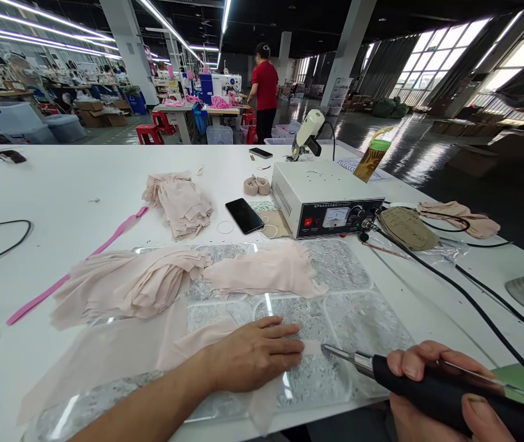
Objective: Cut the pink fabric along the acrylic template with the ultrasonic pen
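My left hand (257,356) lies palm down with its fingers stretched out, pressing a thin pale pink fabric piece (128,344) onto a clear-covered, grey-patterned mat (354,319). A narrow end of fabric sticks out past my fingertips. My right hand (432,380) is wrapped round the black handle of a corded ultrasonic cutter (381,368). Its metal tip points left and meets, or nearly meets, that fabric end; I cannot tell if it touches. Beyond my left hand lie a fanned stack of pink fabric pieces (128,282) and a flatter pile of fabric (266,270).
A control box (331,196) with a dial stands at the back right, its black cable (455,294) curving towards me. Nearby are a black phone (244,216), another fabric pile (179,205), a pink strap (82,264) and a bottle (372,158). A person in red (265,86) stands beyond.
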`<control>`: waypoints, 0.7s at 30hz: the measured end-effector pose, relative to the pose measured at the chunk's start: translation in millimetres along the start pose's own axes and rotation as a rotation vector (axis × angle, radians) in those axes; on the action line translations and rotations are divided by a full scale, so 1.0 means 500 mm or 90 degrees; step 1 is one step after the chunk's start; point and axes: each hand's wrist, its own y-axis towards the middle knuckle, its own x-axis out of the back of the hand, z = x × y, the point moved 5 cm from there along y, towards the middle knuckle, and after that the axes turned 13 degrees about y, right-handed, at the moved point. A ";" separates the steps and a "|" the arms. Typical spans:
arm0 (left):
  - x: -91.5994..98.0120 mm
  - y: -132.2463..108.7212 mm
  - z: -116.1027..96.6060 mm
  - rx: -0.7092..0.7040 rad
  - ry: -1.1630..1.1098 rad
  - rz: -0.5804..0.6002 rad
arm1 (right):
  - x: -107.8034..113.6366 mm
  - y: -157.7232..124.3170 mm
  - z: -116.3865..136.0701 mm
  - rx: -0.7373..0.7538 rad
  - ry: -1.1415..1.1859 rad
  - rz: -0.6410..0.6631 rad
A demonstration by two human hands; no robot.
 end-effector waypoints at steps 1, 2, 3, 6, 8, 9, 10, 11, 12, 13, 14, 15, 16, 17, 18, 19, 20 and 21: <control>0.000 0.000 0.000 0.000 -0.001 0.003 | 0.000 0.000 -0.002 -0.009 0.007 -0.017; 0.000 -0.001 0.000 -0.002 -0.002 0.005 | 0.001 0.000 -0.004 -0.020 0.017 -0.039; 0.000 -0.001 -0.001 -0.003 -0.002 0.005 | 0.003 0.000 -0.007 -0.031 0.024 -0.057; -0.001 -0.002 -0.001 -0.002 -0.004 0.009 | 0.003 0.001 -0.009 -0.037 0.026 -0.053; -0.002 -0.002 0.000 0.001 -0.005 0.013 | 0.004 0.001 -0.011 -0.036 0.034 -0.048; -0.003 -0.002 0.000 0.001 -0.006 0.015 | 0.004 0.001 -0.012 -0.035 0.037 -0.044; -0.003 -0.002 0.000 0.002 -0.008 0.017 | 0.003 0.001 -0.012 -0.030 0.037 -0.039; -0.004 -0.003 0.000 0.002 -0.009 0.018 | 0.002 0.002 -0.011 -0.023 0.033 -0.031; -0.004 -0.003 0.000 0.002 -0.010 0.020 | -0.001 0.002 -0.010 -0.015 0.025 -0.021; -0.004 -0.002 0.000 0.002 -0.010 0.019 | -0.004 0.003 -0.008 -0.008 0.018 -0.010; -0.004 -0.002 0.000 0.002 -0.009 0.019 | -0.007 0.003 -0.006 0.000 0.011 0.004; -0.004 -0.002 0.000 0.001 -0.009 0.019 | -0.010 0.004 -0.005 0.005 0.007 0.016; -0.004 -0.002 0.000 0.001 -0.008 0.019 | -0.012 0.004 -0.004 0.005 0.004 0.027; -0.004 -0.002 0.000 0.001 -0.008 0.017 | -0.014 0.004 -0.004 0.003 0.004 0.035; -0.004 -0.002 0.000 0.002 -0.008 0.015 | -0.014 0.004 -0.004 0.000 0.006 0.038; -0.003 -0.002 0.000 0.002 -0.009 0.011 | -0.014 0.005 -0.005 -0.005 0.009 0.041; -0.003 -0.001 0.000 0.002 -0.009 0.006 | -0.013 0.005 -0.006 -0.009 0.012 0.044; -0.002 -0.001 0.000 0.002 -0.008 0.001 | -0.013 0.005 -0.006 -0.012 0.014 0.050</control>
